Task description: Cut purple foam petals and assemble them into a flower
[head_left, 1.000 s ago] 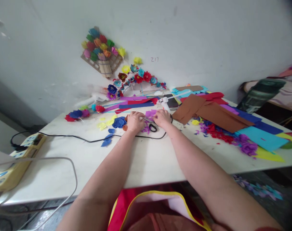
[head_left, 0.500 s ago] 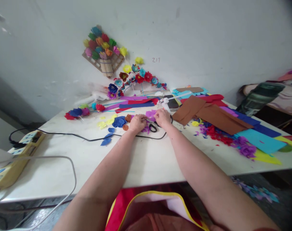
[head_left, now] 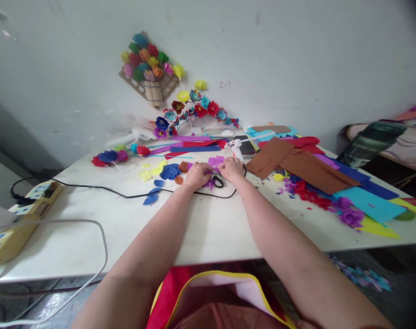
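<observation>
Both hands are close together over the middle of the white table [head_left: 132, 242]. My left hand [head_left: 197, 176] has its fingers curled in a pinch; what they hold is too small to name. My right hand [head_left: 232, 170] is also closed, its fingertips beside pieces of purple paper [head_left: 215, 161], with its grip partly hidden. Between the hands lie scissors [head_left: 217, 182] with black handles, and purple scraps [head_left: 208, 183] are by the left fingers. Just beyond my right hand is a white glue gun [head_left: 236, 148]. Blue petals [head_left: 170, 172] and yellow petals [head_left: 158, 169] lie to the left.
A black cord [head_left: 101, 186] runs from the power strip [head_left: 33, 214] to beneath my forearms. Brown paper sheets [head_left: 311, 169] and red scraps [head_left: 311, 194] cover the right side. Finished paper flowers [head_left: 108, 156] lie at the back left; a flower basket [head_left: 153, 93] hangs on the wall.
The view has shifted slightly. My hands stay in nearly the same place, the right fingers curling a little lower by the purple paper. The scissors remain between them.
</observation>
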`<state>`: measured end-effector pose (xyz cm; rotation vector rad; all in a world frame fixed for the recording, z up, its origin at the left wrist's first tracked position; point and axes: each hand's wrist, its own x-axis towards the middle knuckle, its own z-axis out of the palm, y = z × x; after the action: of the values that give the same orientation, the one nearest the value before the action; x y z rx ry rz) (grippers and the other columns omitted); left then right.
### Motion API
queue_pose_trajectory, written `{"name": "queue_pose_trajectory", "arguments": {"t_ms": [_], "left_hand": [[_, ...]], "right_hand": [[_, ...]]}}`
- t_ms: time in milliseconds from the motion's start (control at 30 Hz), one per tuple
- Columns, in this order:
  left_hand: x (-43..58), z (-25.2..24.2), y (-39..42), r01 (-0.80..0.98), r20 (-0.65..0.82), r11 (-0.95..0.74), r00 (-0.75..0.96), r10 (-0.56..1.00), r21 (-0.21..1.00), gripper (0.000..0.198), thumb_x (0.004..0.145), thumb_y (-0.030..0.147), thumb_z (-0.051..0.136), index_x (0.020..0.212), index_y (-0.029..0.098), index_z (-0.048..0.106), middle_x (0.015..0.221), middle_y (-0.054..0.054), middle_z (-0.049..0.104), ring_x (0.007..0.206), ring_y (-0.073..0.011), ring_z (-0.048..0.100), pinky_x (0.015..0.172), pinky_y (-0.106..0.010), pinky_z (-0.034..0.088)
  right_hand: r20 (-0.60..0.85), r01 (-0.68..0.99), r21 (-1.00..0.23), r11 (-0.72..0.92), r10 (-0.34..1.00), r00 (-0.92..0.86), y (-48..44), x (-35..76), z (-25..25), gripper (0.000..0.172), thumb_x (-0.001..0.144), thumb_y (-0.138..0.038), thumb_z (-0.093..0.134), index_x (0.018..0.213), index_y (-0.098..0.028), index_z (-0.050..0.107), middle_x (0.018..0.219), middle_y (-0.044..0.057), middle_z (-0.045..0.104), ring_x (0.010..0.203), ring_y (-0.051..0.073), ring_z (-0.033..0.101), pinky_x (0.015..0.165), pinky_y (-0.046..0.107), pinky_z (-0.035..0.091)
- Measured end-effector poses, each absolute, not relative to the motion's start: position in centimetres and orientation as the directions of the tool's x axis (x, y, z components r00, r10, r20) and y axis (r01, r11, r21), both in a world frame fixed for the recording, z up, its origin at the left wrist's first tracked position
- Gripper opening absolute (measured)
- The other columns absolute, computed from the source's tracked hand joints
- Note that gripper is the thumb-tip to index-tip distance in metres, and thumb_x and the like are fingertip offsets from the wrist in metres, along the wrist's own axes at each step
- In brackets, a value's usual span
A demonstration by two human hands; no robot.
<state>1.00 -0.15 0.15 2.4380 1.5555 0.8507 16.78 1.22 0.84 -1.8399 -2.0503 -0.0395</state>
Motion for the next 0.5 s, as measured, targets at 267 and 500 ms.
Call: {"name": "queue_pose_trajectory", "arguments": {"t_ms": [267,500], "left_hand": [[1.15,0.47,-0.42,0.794,0.369,-0.439,0.293,0.882,0.421,0.028,0.07,0.013,0.06,0.094,0.021,0.073,0.104,-0.006,0.072,0.103,-0.0237,0.062,0.104,-0.037,0.04],[1.06,0.48,-0.54,0.722,0.329,-0.335,0.156,0.931,0.606,0.03,0.074,0.021,0.061,0.101,0.015,0.07,0.097,-0.01,0.072,0.092,-0.0244,0.065,0.089,-0.035,0.049]], "right_hand": [[0.34,0.943,-0.288,0.169,0.938,-0.064,1.31,16.56,0.76,0.027,0.088,-0.021,0.048,0.1,-0.018,0.071,0.124,0.011,0.061,0.114,0.029,0.051,0.094,0.04,0.037],[0.462,0.891,-0.393,0.226,0.887,-0.021,1.45,17.26,1.18,0.019,0.087,-0.02,0.049,0.086,-0.018,0.068,0.122,0.01,0.062,0.108,0.026,0.053,0.092,0.037,0.038]]}}
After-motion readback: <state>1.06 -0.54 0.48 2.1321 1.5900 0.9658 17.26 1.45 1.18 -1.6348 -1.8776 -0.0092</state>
